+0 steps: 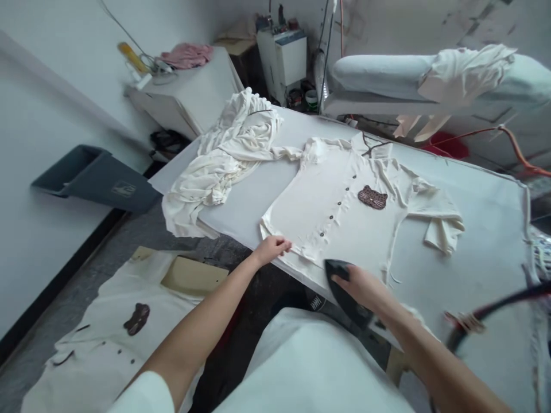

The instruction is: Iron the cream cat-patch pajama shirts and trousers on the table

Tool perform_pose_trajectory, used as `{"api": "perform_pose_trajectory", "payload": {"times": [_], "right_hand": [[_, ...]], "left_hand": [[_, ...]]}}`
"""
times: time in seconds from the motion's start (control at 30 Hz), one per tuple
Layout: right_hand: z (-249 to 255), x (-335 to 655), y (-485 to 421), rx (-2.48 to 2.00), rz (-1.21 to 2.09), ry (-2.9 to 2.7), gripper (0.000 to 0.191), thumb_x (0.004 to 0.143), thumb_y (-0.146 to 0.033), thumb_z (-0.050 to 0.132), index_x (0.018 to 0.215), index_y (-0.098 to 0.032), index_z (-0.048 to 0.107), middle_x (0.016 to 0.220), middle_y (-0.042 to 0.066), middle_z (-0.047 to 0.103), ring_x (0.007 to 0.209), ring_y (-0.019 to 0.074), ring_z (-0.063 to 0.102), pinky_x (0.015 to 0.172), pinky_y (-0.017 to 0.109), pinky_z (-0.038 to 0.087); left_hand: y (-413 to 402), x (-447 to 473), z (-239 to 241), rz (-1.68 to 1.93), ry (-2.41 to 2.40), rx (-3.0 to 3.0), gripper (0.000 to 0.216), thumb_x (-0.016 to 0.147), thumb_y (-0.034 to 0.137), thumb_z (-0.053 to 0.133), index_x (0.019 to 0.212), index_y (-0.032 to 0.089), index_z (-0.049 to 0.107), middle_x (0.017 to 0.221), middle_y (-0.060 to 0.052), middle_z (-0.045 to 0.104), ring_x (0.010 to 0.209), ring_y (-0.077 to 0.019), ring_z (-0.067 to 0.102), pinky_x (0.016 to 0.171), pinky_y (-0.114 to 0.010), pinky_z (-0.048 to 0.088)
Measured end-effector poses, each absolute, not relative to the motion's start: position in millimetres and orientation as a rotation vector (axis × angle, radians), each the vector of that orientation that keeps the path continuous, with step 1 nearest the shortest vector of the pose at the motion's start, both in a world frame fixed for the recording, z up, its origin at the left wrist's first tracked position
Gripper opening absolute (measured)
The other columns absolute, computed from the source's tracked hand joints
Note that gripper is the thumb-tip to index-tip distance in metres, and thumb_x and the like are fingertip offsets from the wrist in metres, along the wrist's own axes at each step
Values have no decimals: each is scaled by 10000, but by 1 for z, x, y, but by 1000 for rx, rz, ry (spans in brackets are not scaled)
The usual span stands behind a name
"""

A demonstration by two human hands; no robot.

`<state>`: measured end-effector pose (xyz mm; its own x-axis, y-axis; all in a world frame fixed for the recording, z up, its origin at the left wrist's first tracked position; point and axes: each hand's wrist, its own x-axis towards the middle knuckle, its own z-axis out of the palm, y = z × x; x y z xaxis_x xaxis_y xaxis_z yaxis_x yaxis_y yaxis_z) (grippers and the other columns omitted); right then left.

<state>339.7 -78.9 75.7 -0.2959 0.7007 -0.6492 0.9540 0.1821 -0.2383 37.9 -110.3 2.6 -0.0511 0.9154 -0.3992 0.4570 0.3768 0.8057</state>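
A cream buttoned shirt [312, 192] lies spread on the white padded table [482, 252], its hem towards me. Dark buttons run up its front, and a brown cat-face patch [372, 197] sits on the chest. My left hand [272, 249] is closed with its fingers pinched at the hem's left part. In my right hand [359, 282] is a dark iron [350, 307], held at the shirt's lower edge near the table's front. Whether its soleplate touches the cloth, I cannot tell.
Crumpled cream garments [224, 160] are heaped on the table's left end. More shirts [99, 338] with a matching patch lie at lower left. A grey bin [99, 175] stands by the wall. Behind is a padded pressing arm [383, 71]; a dark cable [499, 307] crosses at right.
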Motion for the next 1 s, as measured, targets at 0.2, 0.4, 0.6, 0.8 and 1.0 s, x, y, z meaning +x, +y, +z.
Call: {"api": "perform_pose_trajectory", "payload": {"times": [0.2,0.4,0.6,0.8,1.0], "right_hand": [[77,428,-86,1747,-916,1956,501,876,-679,451,843,-217,643,778,109,725,731,280,683,644,354,459],[101,262,-68,1620,-1131,2138,473,894,-662,485,922,-220,651,851,85,738,714,223,661,601,300,398],[69,132,-52,1541,-1025,2174,343,909,-509,521,951,-196,656,955,117,745,851,253,684,665,302,410],[59,39,-31,1485,-960,2175,356,919,-529,531,994,-209,669,1010,117,753,902,264,699,730,326,481],[71,23,-33,1294,-853,2220,347,892,-527,569,955,-211,699,975,113,763,905,293,722,722,340,506]], "left_hand": [[-110,-40,-1,676,2330,1204,199,824,276,644,985,168,694,1007,-96,723,923,-210,651,842,-300,492],[-82,-55,-9,503,2282,1409,165,819,204,659,973,171,708,1025,-88,708,951,-202,646,870,-288,487],[-89,-73,-20,541,2232,1499,139,894,221,585,857,199,716,911,-60,720,901,-213,656,825,-311,469],[-90,-119,-18,794,2231,1198,157,880,228,573,946,183,708,942,-66,706,824,-194,637,829,-318,501],[-39,-143,-10,1069,2097,1183,214,911,260,506,1000,178,682,1008,-84,725,949,-213,651,871,-331,516]]}}
